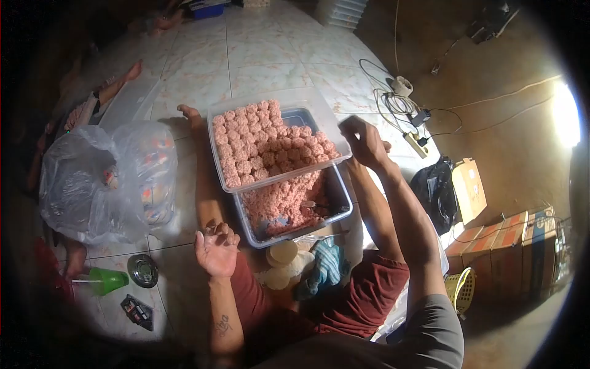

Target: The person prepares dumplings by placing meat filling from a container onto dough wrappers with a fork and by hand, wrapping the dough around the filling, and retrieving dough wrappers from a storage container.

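Observation:
My left hand [217, 249] is held palm up near my left knee, with its fingers loosely curled, apart and holding nothing. By the right corner of a clear plastic container [342, 128] is my right hand [364, 142], its fingers bent and bunched; whether anything is between them is hidden. Rows of pink, rough-surfaced balls [243, 138] fill much of that container. It rests across a larger tub [349, 195] of loose pink crumbly mixture [276, 209], in which a small metal utensil [313, 205] lies. The two stand between my legs.
Clear plastic bags [92, 184] with packages sit at left, near a green cup [112, 280] and a round glass dish [142, 270]. A striped cloth [326, 267] and tan discs [281, 253] lie before me. A power strip [415, 145] and boxes [501, 249] are right. Other people sit at far left.

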### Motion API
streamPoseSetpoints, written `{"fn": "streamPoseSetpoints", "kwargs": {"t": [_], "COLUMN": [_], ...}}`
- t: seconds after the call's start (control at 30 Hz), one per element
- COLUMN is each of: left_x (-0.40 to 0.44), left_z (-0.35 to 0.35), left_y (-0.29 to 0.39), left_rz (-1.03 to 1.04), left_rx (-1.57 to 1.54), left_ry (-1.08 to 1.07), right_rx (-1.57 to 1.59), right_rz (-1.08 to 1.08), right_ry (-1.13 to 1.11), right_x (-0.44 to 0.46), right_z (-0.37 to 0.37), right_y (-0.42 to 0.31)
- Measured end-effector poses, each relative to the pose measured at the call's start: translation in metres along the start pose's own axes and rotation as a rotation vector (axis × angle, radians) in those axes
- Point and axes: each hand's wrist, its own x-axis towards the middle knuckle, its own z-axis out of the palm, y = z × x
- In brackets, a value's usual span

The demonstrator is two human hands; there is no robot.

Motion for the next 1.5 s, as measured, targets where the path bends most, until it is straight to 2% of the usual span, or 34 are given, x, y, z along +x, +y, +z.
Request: {"fn": "streamPoseSetpoints", "kwargs": {"t": [0.03,0.1,0.17,0.2,0.23,0.3,0.33,0.37,0.5,0.6,0.7,0.83,1.0,1.27,1.5], "left_x": [-0.001,-0.001,-0.007,-0.011,-0.012,-0.021,-0.015,-0.015,-0.033,-0.045,-0.040,-0.036,-0.040,-0.046,-0.050], "left_z": [0.000,0.001,0.001,0.002,0.011,0.039,0.064,0.092,0.216,0.250,0.245,0.222,0.207,0.204,0.188], "left_y": [-0.001,-0.002,-0.002,0.000,0.004,0.018,0.040,0.061,0.139,0.173,0.187,0.186,0.182,0.181,0.172], "left_rz": [-0.003,-0.010,-0.033,0.005,0.013,0.212,0.251,0.322,0.650,0.779,0.820,0.817,0.812,0.812,0.810], "left_rx": [0.019,0.049,0.104,0.195,0.208,0.425,0.512,0.579,0.800,0.930,1.033,1.060,1.054,1.058,1.029], "left_ry": [0.026,0.023,0.070,0.069,0.062,0.224,-0.094,-0.204,-0.273,-0.180,-0.020,0.104,0.169,0.220,0.243], "right_rx": [0.034,-0.100,0.116,0.262,0.215,0.193,0.191,0.201,0.318,0.394,0.405,0.370,0.354,0.333,0.333], "right_rz": [0.094,0.303,0.227,0.309,0.359,0.333,0.316,0.310,0.330,0.309,0.253,0.247,0.311,0.265,0.321], "right_ry": [-0.017,-0.181,-0.076,0.020,0.145,0.314,0.361,0.382,0.231,0.008,-0.160,-0.198,-0.142,-0.170,-0.140], "right_x": [-0.013,-0.038,-0.063,-0.077,-0.086,-0.115,-0.130,-0.145,-0.193,-0.210,-0.211,-0.207,-0.206,-0.201,-0.201], "right_z": [-0.015,-0.047,-0.070,-0.090,-0.115,-0.144,-0.153,-0.157,-0.127,-0.081,-0.030,-0.012,-0.025,-0.017,-0.021], "right_y": [-0.014,-0.037,-0.058,-0.078,-0.111,-0.140,-0.151,-0.161,-0.195,-0.213,-0.220,-0.219,-0.217,-0.216,-0.211]}}
